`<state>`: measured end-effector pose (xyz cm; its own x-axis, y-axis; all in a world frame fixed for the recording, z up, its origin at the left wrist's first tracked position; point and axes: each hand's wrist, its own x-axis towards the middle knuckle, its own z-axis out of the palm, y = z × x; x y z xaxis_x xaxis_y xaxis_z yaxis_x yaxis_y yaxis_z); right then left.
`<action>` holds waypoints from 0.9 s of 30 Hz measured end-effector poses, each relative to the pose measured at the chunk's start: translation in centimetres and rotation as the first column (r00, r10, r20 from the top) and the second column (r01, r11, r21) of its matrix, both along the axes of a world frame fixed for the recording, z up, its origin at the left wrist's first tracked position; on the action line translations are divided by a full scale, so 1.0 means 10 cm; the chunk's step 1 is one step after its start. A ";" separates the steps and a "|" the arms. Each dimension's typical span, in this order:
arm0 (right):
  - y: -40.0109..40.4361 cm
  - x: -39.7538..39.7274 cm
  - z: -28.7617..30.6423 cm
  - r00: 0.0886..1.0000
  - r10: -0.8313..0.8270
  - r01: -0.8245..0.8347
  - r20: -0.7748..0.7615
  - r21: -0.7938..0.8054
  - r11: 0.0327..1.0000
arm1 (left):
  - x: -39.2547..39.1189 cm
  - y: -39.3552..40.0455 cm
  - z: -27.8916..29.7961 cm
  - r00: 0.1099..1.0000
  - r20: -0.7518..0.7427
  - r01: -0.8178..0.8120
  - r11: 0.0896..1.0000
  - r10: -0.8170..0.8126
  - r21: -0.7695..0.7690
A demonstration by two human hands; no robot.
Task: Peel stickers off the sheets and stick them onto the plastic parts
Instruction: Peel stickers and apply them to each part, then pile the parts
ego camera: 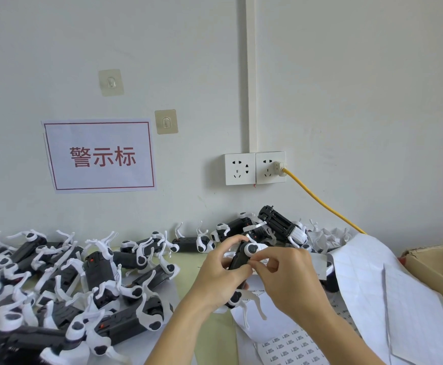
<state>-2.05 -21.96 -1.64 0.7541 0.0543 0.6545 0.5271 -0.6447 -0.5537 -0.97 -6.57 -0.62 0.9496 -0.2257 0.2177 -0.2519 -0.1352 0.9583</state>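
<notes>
White wall w/ socket (255, 168) behind; just below it left hand (221, 279) gripped black-and-white plastic part (244, 255), right hand (285, 276) pinching sticker (259, 260) onto it; part looked light, stiff, best held by body.

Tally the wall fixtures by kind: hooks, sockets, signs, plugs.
Adhesive hooks: 2, the upper hook and the lower hook
Socket plates: 2, the left socket and the right socket
Paper signs: 1, the sign
Plugs: 1, the plug with a yellow cable, in the right socket
Total: 6
</notes>
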 end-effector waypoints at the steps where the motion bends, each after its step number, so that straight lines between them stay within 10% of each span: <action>1: -0.01 0.00 0.00 1.000 -0.016 0.016 -0.001 0.008 1.000 | -0.01 0.00 0.00 1.000 -0.001 0.000 1.000 0.000 -0.002; 27: -0.03 -0.10 0.05 0.999 0.040 -0.042 -0.012 -0.200 0.979 | 0.11 0.05 -0.03 0.994 -0.107 -0.063 0.953 0.033 -0.297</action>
